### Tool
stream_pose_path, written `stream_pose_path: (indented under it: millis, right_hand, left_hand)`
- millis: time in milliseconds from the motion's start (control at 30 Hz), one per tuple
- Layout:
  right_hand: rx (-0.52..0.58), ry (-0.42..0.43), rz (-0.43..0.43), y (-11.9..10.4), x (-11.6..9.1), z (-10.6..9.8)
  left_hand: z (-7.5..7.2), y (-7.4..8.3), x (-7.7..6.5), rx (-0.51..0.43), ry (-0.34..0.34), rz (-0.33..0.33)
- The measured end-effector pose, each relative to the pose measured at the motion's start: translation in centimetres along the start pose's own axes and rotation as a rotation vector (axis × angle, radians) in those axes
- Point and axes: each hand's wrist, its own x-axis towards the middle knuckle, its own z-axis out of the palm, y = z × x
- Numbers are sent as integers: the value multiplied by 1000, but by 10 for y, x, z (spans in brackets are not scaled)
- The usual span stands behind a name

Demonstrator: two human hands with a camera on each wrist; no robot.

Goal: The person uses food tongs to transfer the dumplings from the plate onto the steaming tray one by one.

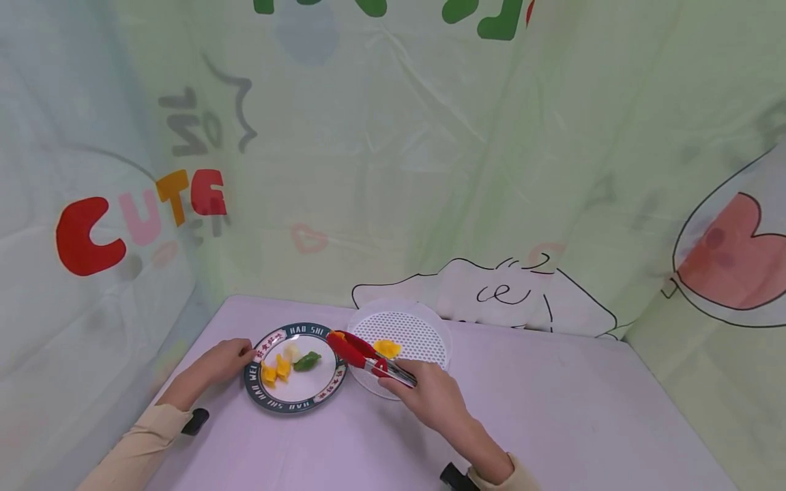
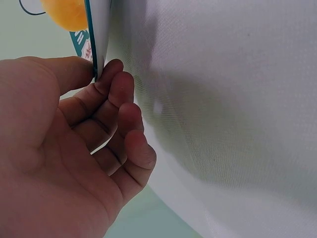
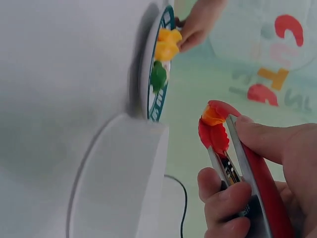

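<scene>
My left hand (image 1: 226,359) pinches the left rim of a round plate (image 1: 310,387) with a dark green lettered border; the left wrist view shows thumb and forefinger on its edge. On the plate lie two yellow dumpling-shaped pieces (image 1: 269,374), a green one (image 1: 307,361) and a pale one (image 1: 292,352). My right hand (image 1: 434,394) grips metal tongs (image 3: 262,191) with red tips and red handle covers. Between the tips sits an orange-yellow piece (image 3: 213,115), held above the plate's right edge in the head view. Another yellow piece (image 1: 387,348) lies in a white perforated basket (image 1: 437,333).
The basket stands just right of the plate on a pale lilac tabletop (image 1: 540,416). Printed cloth walls (image 1: 393,170) rise behind the table and at both sides. Dark bands (image 1: 195,421) sit at the cuffs of beige sleeves.
</scene>
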Motion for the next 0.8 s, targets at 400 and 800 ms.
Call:
stream_pose_path:
  millis: [400,800]
  right_hand:
    - [-150,50,93,51,30,-28]
    - [-251,-8,153,69,35,-28]
  left_hand:
    - [2,-3,2,6,2,11]
    - [3,-4,2,-17,3,0]
